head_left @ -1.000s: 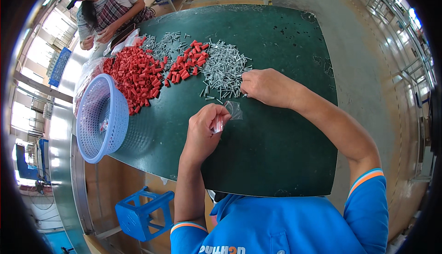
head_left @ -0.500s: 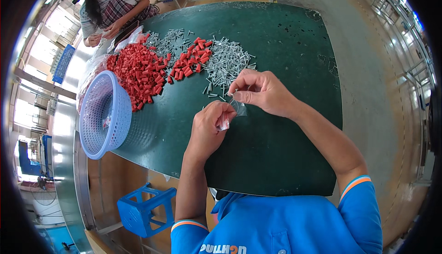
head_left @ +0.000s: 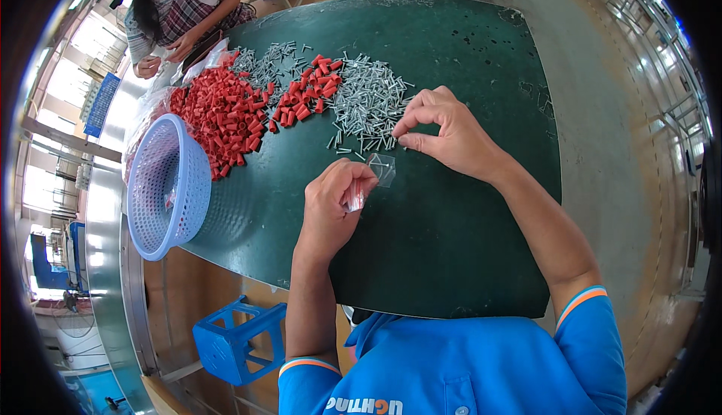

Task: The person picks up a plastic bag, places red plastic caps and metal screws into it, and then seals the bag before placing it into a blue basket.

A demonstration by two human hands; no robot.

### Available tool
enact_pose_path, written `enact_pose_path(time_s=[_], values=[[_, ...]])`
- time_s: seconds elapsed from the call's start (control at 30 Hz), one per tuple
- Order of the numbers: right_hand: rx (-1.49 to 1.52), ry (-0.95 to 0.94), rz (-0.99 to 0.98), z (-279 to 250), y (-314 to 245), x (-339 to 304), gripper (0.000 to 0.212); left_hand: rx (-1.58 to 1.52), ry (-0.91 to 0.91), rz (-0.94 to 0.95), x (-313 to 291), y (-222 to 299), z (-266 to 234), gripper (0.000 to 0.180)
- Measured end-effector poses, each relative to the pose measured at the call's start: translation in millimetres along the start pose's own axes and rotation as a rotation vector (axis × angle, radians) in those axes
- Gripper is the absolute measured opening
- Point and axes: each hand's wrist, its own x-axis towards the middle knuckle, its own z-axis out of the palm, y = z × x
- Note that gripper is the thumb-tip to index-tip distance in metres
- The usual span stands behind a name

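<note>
My left hand [head_left: 329, 203] is closed round a small clear plastic bag [head_left: 385, 171], whose open end sticks out past the fingertips to the right. A screw seems to show inside the clear part, and something red and white shows under the fingers. To its right, my right hand [head_left: 450, 135] is held over the table with thumb and forefinger brought together in a pinch. Those fingertips are at the right edge of a pile of silvery screws [head_left: 366, 99]; whatever they grip is too small to make out.
Red plastic caps [head_left: 222, 114] lie heaped on the green table [head_left: 466, 242], with a smaller group [head_left: 307, 92] beside the screws. A lavender basket [head_left: 197, 189] stands at the left edge. Across the far left corner works another person [head_left: 188, 9]. A blue stool [head_left: 233, 343] stands below.
My right hand has moved from the bag's mouth up and right to the edge of the screw pile. The left hand, still holding the bag, has shifted slightly left.
</note>
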Motion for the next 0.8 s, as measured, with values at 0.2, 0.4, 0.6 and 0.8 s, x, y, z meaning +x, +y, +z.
enact_pose_path(time_s=[0.2,0.4,0.6,0.8], values=[[-0.343,0.050,-0.123,11.6,17.6,-4.6,0.007,0.051,0.065,0.028,-0.1,-1.7,0.9,0.014],[-0.407,0.078,-0.193,16.8,19.2,-4.0,0.006,0.013,0.028,0.012,1.4,-6.3,2.4,0.014],[0.329,0.049,0.006,18.4,-3.0,-0.9,0.010,0.027,-0.035,0.027,2.5,-5.5,7.6,0.014],[0.293,0.025,-0.160,23.3,-4.0,-3.6,0.011,0.038,-0.022,-0.014,1.7,-2.7,5.2,0.014]])
